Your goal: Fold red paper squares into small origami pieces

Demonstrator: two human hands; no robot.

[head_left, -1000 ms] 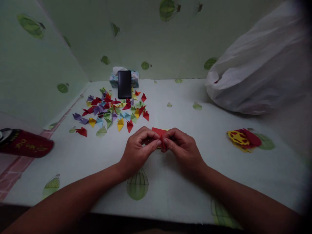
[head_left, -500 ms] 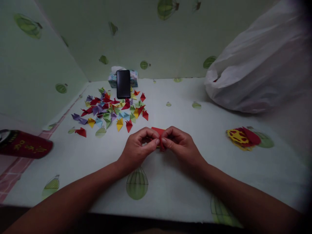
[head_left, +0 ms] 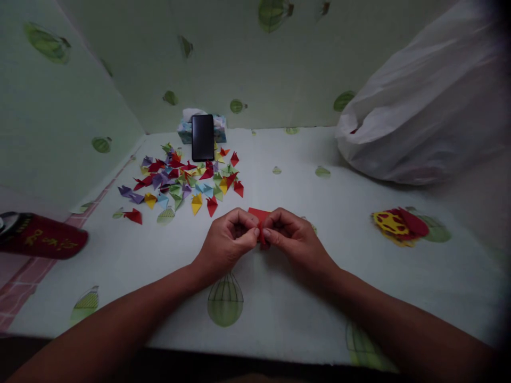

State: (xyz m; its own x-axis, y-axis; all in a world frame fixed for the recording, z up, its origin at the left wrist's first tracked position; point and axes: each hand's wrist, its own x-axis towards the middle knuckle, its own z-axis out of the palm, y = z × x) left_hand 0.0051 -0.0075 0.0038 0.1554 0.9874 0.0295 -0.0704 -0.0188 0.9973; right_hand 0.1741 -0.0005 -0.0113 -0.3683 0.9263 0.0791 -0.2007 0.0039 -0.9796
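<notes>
A small piece of red folded paper (head_left: 262,216) is pinched between my two hands above the middle of the table. My left hand (head_left: 233,234) grips its left side with thumb and forefinger. On the other side my right hand (head_left: 293,236) pinches it, both thumbs close together at a narrow fold. My fingers cover much of the paper, so its full shape is hidden. Beyond my left hand lies a spread of small origami cranes (head_left: 175,180) in red, yellow, green, purple and blue.
Behind the cranes a dark phone (head_left: 203,137) leans on a tissue box (head_left: 220,128). A red can (head_left: 43,235) is at the left edge. A white plastic bag (head_left: 403,117) fills the back right, with red and yellow cut-out pieces (head_left: 399,226) in front of it.
My right fingers and thumb have shifted slightly at the fold of the red paper. Both hands keep hold of it in nearly the same place.
</notes>
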